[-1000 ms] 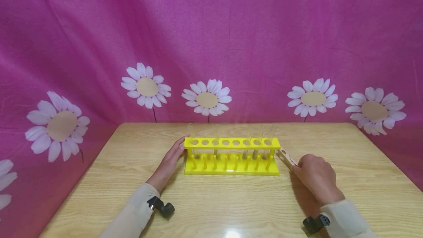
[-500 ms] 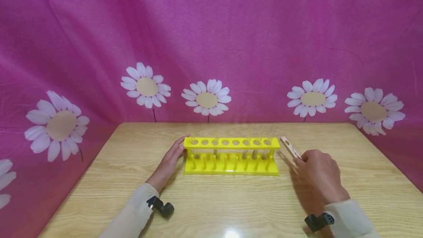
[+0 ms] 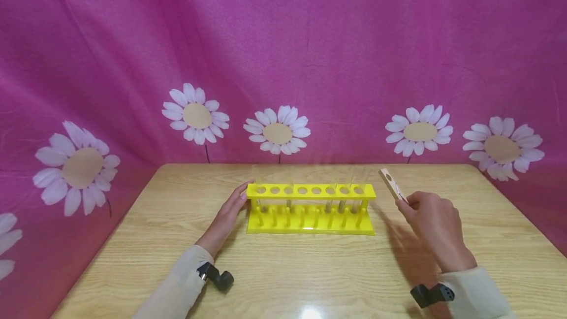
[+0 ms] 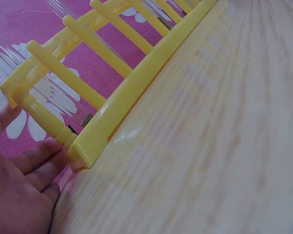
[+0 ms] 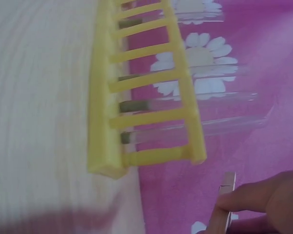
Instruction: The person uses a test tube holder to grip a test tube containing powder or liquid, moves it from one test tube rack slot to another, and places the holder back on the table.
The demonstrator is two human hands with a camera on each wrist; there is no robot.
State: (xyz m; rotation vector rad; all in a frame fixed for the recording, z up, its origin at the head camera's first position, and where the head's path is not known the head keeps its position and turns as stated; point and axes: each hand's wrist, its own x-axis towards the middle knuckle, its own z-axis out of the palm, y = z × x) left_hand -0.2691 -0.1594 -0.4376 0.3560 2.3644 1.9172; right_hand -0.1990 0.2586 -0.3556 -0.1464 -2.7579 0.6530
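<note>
A yellow test tube rack stands upright on the table, with several clear glass test tubes in it. Dark matter shows at the tubes' bottoms. At the rack's left end is my left hand, its fingers stretched along the end post and touching it; the thumb lies near the top plate's corner, mostly cut off in the left wrist view. To the right of the rack, my right hand pinches a wooden test tube holder above the table. The holder's hole end points up and away, apart from the rack.
The wood-grain table spreads around the rack. Behind it hangs a pink cloth printed with white daisies. A black wrist camera sits on the left sleeve and another black camera on the right one.
My right hand has moved up and to the right, taking the test tube holder away from the rack's right end. The left hand and the rack stay where they were.
</note>
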